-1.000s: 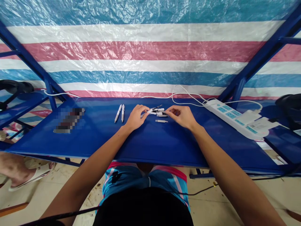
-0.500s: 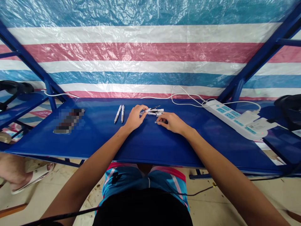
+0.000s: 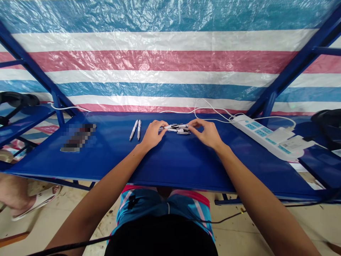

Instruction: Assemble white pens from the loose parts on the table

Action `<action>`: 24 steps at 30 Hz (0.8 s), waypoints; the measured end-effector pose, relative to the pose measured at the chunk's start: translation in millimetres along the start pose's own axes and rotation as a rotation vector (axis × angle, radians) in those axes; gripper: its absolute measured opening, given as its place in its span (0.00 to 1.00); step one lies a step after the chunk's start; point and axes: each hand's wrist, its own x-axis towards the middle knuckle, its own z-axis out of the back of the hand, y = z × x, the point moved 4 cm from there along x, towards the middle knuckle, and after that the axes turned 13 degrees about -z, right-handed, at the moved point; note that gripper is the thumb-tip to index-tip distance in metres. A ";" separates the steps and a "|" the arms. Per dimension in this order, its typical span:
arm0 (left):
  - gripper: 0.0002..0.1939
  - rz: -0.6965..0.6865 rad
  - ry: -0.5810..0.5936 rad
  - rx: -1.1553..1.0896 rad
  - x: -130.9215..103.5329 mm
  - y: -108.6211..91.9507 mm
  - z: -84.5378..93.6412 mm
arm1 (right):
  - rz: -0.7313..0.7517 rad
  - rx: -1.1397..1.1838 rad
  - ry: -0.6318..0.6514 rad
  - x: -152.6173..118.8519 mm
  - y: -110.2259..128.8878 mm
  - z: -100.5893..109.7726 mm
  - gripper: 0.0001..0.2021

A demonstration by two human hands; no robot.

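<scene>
Between my two hands, a small heap of white and black pen parts (image 3: 179, 128) lies on the blue table (image 3: 170, 160). My left hand (image 3: 153, 134) is at the heap's left end, thumb and fingers closed on a white pen part (image 3: 167, 127). At the right end, my right hand (image 3: 206, 132) has its thumb and index finger pinched at the tips of the parts. Which piece it grips is partly hidden by the fingers. Two white pens (image 3: 136, 129) lie side by side to the left of my left hand.
A pixelated dark object (image 3: 78, 138) lies on the table's left side. On the right is a white power strip (image 3: 266, 137) with plugged-in adapters; its white cable (image 3: 210, 108) runs along the back edge. A striped plastic sheet (image 3: 170, 60) hangs behind. Another person's foot (image 3: 34, 204) shows at lower left.
My right hand has moved away from a small greyish piece near the front of the heap, up and to the heap's right end. My left hand has barely moved.
</scene>
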 end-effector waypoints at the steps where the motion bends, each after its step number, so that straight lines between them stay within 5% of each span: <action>1: 0.06 -0.001 0.006 0.002 0.0 -0.1 -0.2 | -0.002 -0.002 -0.004 -0.2 0.5 0.2 0.13; 24: 0.08 0.001 0.075 0.007 -0.2 0.3 -3.4 | -0.010 -0.007 0.075 1.0 -3.3 -6.4 0.17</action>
